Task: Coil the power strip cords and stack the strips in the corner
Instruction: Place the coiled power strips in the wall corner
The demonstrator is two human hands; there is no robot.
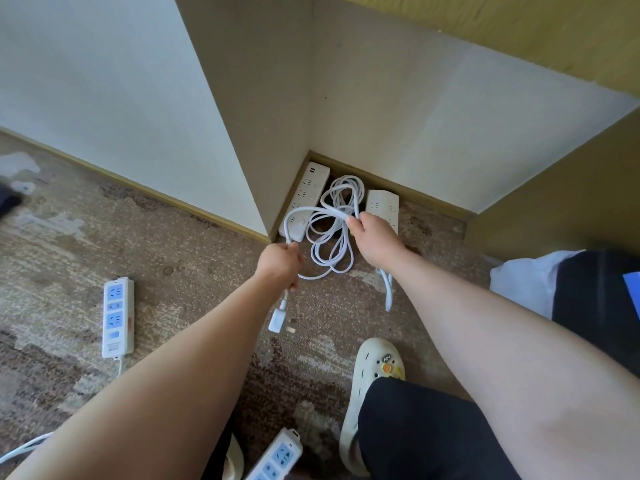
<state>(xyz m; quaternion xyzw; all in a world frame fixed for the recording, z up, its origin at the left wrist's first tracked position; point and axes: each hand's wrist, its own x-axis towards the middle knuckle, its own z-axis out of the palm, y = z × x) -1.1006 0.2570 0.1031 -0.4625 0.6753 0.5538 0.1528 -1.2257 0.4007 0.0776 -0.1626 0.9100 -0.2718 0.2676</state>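
- Carpet (194, 237) lies under both hands and carries everything; its rough pile could drag at the loops hanging below the right hand and pull them uneven.
- Walls meet in a corner (309, 152) just beyond the right hand, the spot for the stack; the gap is narrow, so a hasty set-down could knock the strips there askew.
- Power strip (306, 199) against the wall beyond the left hand and a second strip (383, 206) partly hidden behind the right hand crowd that corner.
- Blue-faced strip (117, 317) lies well left of the left hand, another (277, 457) near the person's feet, both uncoiled, cords underfoot to trip on.
- Slipper (372, 393) below the right hand stands close to the dangling plug.
- Right hand (375, 242) grips the gathered loops of the white cord (332, 244); a loose grip would spill them.
- Left hand (281, 263) is closed round the cord's tail, plug (277, 318) hanging beneath; it could snag.
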